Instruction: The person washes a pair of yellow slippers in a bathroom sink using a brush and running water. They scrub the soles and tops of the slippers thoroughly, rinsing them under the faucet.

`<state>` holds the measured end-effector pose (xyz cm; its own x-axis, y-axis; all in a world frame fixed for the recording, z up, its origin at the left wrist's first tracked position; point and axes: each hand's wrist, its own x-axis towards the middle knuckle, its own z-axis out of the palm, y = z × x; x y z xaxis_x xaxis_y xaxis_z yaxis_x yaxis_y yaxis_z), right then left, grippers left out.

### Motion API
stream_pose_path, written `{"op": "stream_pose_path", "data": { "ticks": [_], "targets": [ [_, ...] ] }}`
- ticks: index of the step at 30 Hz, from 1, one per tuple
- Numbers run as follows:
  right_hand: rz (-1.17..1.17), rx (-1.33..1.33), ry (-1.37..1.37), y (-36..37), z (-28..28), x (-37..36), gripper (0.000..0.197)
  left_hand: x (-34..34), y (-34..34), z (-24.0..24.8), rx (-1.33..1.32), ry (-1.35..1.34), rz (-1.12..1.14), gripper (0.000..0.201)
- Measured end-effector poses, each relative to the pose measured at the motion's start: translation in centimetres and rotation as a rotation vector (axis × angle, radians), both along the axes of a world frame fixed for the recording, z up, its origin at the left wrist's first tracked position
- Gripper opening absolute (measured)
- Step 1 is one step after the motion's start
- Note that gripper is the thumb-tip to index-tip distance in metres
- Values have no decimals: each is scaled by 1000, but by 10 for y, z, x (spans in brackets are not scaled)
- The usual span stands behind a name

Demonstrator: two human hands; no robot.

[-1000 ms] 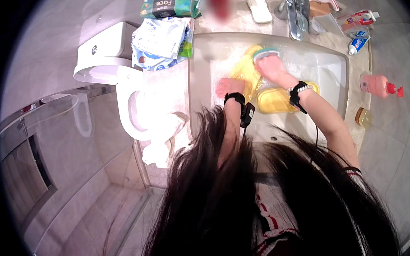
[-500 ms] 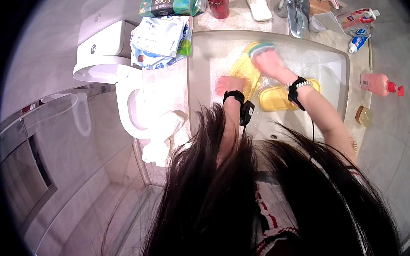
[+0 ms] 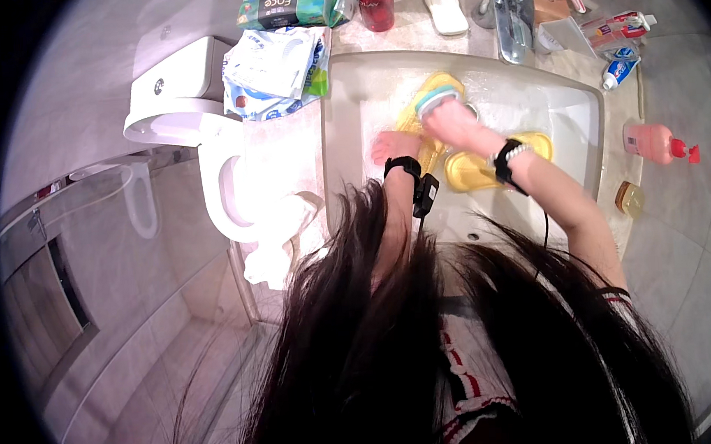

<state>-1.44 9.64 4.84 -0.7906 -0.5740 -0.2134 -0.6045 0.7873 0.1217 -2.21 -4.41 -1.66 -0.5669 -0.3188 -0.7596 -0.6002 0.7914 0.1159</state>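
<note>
In the sink (image 3: 346,140), a yellow slipper (image 3: 442,81) lies tilted under both my hands. My left hand (image 3: 396,146) grips it by its near left part, with the fingers partly hidden. Closed round a scrubbing brush (image 3: 436,98) with a teal and white body, my right hand (image 3: 453,124) presses it onto the slipper's upper surface. The brush's underside is out of sight. A second yellow slipper (image 3: 469,172) rests in the sink beneath my right forearm, which covers part of it.
Along the counter's back stand a red bottle (image 3: 375,4), a white soap-like bar (image 3: 446,13) and the faucet (image 3: 514,17). Toothpaste tubes (image 3: 621,70), a pink pump bottle (image 3: 655,143) and a small jar (image 3: 630,199) line the right. Wipes packs (image 3: 275,71) and a toilet (image 3: 225,177) are left.
My right hand and the brush have moved left and slightly nearer along the slipper. My left hand stays on the slipper, almost unmoved.
</note>
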Motion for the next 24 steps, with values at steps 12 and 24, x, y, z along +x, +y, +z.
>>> {"op": "stream_pose_path", "data": {
  "ticks": [12, 24],
  "targets": [
    [-273, -112, -12, 16, -2, -21, 9, 1, 11, 35, -200, 107, -101, 68],
    [-175, -194, 50, -4, -16, -2, 11, 2, 13, 30, -152, 98, -83, 73]
  ]
}}
